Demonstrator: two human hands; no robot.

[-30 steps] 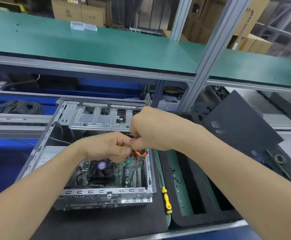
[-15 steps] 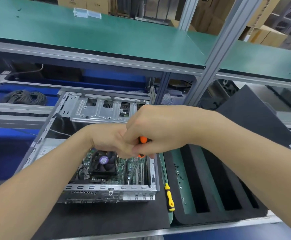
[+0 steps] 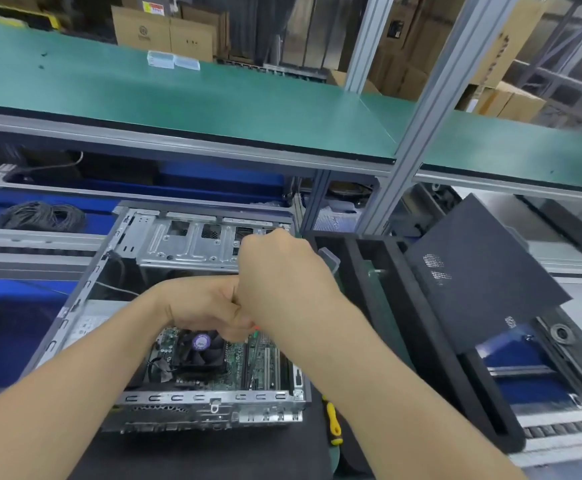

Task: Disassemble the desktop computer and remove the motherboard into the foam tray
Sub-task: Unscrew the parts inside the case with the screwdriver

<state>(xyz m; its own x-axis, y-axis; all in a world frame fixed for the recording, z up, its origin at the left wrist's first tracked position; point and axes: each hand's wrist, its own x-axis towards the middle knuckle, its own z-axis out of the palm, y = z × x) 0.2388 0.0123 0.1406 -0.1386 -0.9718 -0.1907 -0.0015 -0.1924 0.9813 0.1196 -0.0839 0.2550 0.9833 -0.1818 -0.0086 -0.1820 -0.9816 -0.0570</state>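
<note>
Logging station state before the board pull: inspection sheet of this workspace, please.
Surface: black mat under the case.
Job's things: open computer case, motherboard inside; foam tray to its right, side panel leaning on it.
Clutter: yellow screwdriver beside the case.
Hands: left hand and right hand curled, touching, above the motherboard; orange tool partly hidden.
Cables: black coil far left; loose wires in case.
Surroundings: green shelf, cardboard boxes behind.
</note>
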